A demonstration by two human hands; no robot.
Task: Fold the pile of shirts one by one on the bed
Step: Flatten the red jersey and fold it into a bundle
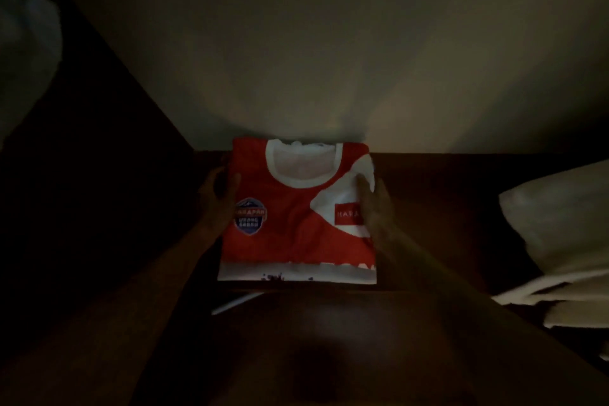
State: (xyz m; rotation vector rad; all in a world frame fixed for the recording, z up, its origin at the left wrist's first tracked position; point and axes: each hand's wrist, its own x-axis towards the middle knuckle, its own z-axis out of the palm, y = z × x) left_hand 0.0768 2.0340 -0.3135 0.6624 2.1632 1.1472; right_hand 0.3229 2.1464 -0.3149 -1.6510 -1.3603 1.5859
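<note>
Darkness blurs both forearms, and the pillow (pixel 560 224) is cut off, seemingly, at the right edge.

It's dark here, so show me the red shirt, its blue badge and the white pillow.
red shirt (pixel 290 217), head view, chest fabric.
blue badge (pixel 250 216), head view, badge middle.
white pillow (pixel 560 217), head view, top face.

Folded red shirt (pixel 290 217): badge (pixel 250 216) reads "HARAPAN"; red patch (pixel 346 213) "HARA", rest hidden.

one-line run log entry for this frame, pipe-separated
stage: red shirt folded, collar up | left hand grips left edge | right hand rests on right edge | white pillow at right | lighting: dim
</note>
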